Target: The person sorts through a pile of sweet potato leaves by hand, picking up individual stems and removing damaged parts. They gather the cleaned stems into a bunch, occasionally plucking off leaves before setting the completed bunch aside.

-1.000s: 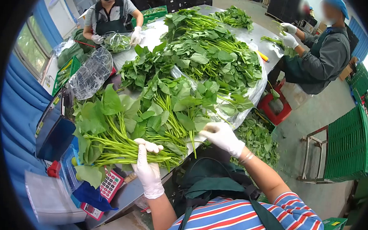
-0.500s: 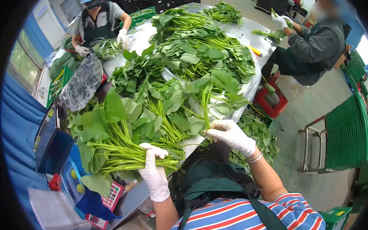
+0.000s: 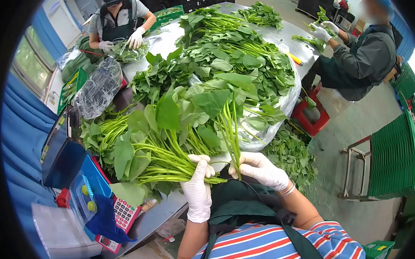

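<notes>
My gloved left hand (image 3: 199,184) is closed around a thick bunch of leafy green stems (image 3: 164,162), whose leaves point away to the upper left. Pinched in my gloved right hand (image 3: 260,170) are a few thinner leafy stems (image 3: 229,130), held upright just right of that bunch. The two hands are close together but apart, over the table's near edge. Beyond them lies a large heap of the same leafy greens (image 3: 238,61), partly on clear plastic sheeting (image 3: 262,141).
Left are a pink calculator (image 3: 124,214), a clear plastic box (image 3: 66,234) and a clear bag (image 3: 98,90). Co-workers stand across the table (image 3: 292,40) at left (image 3: 117,23) and right (image 3: 363,57). A red stool (image 3: 317,118) and loose greens (image 3: 289,156) are at right.
My left hand has moved right with its bunch, nearer my right hand. My right hand has lowered slightly, keeping its stems. The right co-worker's hands have risen slightly.
</notes>
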A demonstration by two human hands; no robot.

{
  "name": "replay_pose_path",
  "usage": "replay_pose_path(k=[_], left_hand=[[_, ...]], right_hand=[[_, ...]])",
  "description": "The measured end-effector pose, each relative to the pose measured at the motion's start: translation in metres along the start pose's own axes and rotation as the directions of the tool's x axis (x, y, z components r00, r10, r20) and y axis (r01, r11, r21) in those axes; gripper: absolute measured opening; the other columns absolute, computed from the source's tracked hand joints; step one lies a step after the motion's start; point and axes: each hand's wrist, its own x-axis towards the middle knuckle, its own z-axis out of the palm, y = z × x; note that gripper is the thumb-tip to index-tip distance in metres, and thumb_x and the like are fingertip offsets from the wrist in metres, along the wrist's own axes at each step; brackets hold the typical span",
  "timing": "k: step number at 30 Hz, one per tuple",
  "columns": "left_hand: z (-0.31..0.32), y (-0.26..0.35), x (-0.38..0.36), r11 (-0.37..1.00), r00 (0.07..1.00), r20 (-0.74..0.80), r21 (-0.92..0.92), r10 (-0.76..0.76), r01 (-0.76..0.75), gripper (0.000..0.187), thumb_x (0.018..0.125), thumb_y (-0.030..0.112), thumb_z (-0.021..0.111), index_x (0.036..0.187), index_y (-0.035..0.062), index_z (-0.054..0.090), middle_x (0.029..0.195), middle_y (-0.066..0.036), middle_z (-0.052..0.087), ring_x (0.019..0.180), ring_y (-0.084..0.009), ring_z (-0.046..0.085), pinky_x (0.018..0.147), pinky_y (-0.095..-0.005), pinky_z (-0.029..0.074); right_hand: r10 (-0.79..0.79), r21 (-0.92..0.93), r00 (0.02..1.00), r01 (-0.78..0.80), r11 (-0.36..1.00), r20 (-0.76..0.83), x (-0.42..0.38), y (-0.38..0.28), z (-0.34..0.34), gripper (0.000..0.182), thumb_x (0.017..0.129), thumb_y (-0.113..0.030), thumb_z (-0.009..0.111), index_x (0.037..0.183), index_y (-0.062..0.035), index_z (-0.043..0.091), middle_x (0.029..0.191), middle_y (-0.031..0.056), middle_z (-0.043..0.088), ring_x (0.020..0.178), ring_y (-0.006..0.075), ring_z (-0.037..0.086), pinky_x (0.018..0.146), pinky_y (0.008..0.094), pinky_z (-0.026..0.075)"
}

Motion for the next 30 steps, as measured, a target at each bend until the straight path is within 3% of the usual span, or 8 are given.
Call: replay_pose_path(k=[5,7,11,13,19,23,25,30], left_hand=[[0.001,-0.002,-0.004,0.999,1.0,0.024,0.034,0.015,-0.016,0.02,0.082,0.001,0.059,0.098,0.0064,0.05,0.084,-0.005,0.053,0.062,-0.0107,0.045,0.059,-0.0258,0.041],[0.0,-0.003,-0.005,0.999,0.999,0.043,0.045,0.012,-0.014,0.022,0.08,0.001,0.061,0.099,0.0057,0.049,0.084,-0.004,0.053,0.062,-0.0112,0.045,0.059,-0.0259,0.041],[0.001,-0.004,-0.003,0.995,1.0,0.001,0.096,-0.003,0.003,0.027,0.077,-0.001,0.064,0.099,0.0039,0.049,0.083,-0.004,0.052,0.063,-0.0125,0.047,0.06,-0.0263,0.042],[0.0,-0.007,0.001,0.993,1.0,0.006,0.121,-0.009,0.008,0.028,0.076,-0.002,0.064,0.099,0.0036,0.05,0.08,-0.004,0.052,0.062,-0.013,0.049,0.058,-0.026,0.043],[0.002,-0.011,0.006,0.976,0.994,-0.083,0.2,-0.066,0.081,0.022,0.075,-0.006,0.063,0.094,0.001,0.054,0.074,-0.003,0.055,0.06,-0.0102,0.051,0.054,-0.0232,0.042],[0.001,-0.013,0.007,0.975,0.993,-0.084,0.201,-0.078,0.094,0.018,0.079,-0.004,0.06,0.093,0.0027,0.051,0.075,-0.005,0.052,0.057,-0.0112,0.048,0.053,-0.0245,0.04],[-0.001,-0.014,0.007,0.986,0.996,-0.065,0.148,-0.066,0.075,0.022,0.075,-0.006,0.062,0.095,0.0012,0.054,0.074,-0.003,0.055,0.058,-0.0101,0.051,0.054,-0.0227,0.041],[0.008,-0.014,0.003,0.972,0.994,-0.066,0.213,-0.083,0.095,0.02,0.076,-0.005,0.061,0.093,0.0016,0.053,0.074,-0.004,0.054,0.058,-0.0105,0.049,0.053,-0.023,0.04]], right_hand=[[-0.014,-0.116,0.995,0.002,0.993,-0.095,0.004,0.002,0.004,0.018,0.086,-0.021,0.057,0.091,-0.003,0.058,0.085,0.0056,0.058,0.077,0.0132,0.052,0.072,0.0271,0.043],[-0.27,-0.736,0.962,0.16,0.658,-0.032,0.007,-0.005,0.008,0.014,0.084,-0.016,0.057,0.091,-0.0035,0.058,0.081,0.0081,0.058,0.074,0.0161,0.055,0.069,0.0271,0.044],[-0.259,-0.781,0.964,0.114,0.614,-0.063,0.004,-0.007,0.013,0.014,0.08,-0.017,0.061,0.089,-0.005,0.059,0.076,0.0106,0.056,0.07,0.0225,0.056,0.063,0.0303,0.045],[-0.408,-0.906,0.913,0.176,0.384,0.005,0.005,-0.008,0.014,0.016,0.077,-0.018,0.064,0.087,-0.0064,0.059,0.071,0.0084,0.054,0.065,0.0242,0.055,0.058,0.0327,0.044],[-0.505,-0.965,0.863,0.146,0.219,0.016,0.002,-0.013,0.017,0.015,0.073,-0.015,0.069,0.083,-0.0081,0.061,0.063,0.0063,0.051,0.058,0.0213,0.052,0.052,0.0296,0.041],[-0.41,-0.893,0.906,0.091,0.441,-0.11,-0.003,-0.008,0.017,0.018,0.074,-0.018,0.068,0.084,-0.0072,0.06,0.062,0.0036,0.05,0.056,0.0165,0.05,0.053,0.0274,0.042],[-0.022,-0.502,0.947,-0.149,0.852,-0.32,-0.006,-0.011,0.02,0.018,0.077,-0.018,0.068,0.086,-0.0054,0.06,0.064,-0.0026,0.052,0.057,0.0059,0.047,0.054,0.0212,0.04],[0.08,-0.116,0.949,-0.12,0.986,-0.305,-0.001,0.012,0.012,0.016,0.08,-0.016,0.065,0.087,-0.0029,0.059,0.075,-0.0041,0.056,0.065,0.0016,0.048,0.059,0.0176,0.04]])
